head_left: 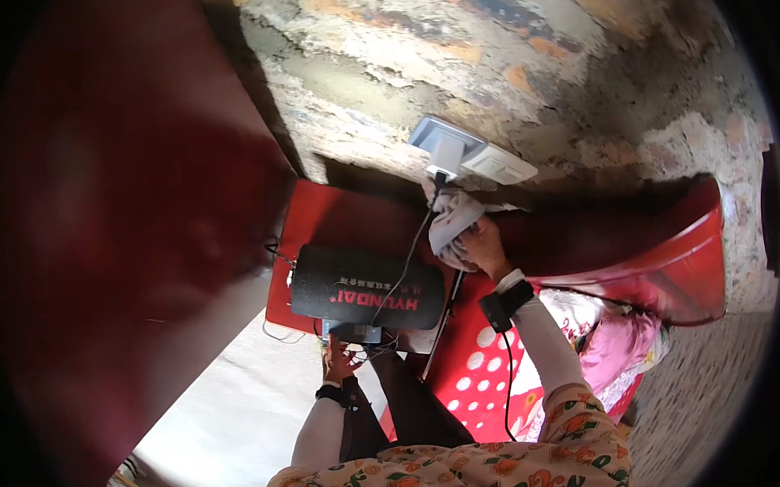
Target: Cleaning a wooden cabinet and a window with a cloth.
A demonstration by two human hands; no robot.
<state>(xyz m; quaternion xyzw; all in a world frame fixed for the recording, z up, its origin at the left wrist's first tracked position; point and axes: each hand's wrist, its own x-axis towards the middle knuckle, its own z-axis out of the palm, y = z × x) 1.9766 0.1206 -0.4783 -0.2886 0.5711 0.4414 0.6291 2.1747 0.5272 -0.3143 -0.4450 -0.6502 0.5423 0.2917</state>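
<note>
Cloth (452,227), pale and bunched, lies inside the grip of the right hand (486,247), whose fingers close around it just below the white plug (444,156) in the wall socket (423,133). Left hand (336,359) is well apart from the cloth, its fingers at the near edge of a small grey box (354,332), though I cannot tell whether that grip is clenched or loose. Beside the box, a black cylindrical speaker (366,283) lies on the red worktop (354,210).

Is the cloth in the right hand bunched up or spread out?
Bunched up: the pale cloth forms a crumpled wad in the right hand.
</note>
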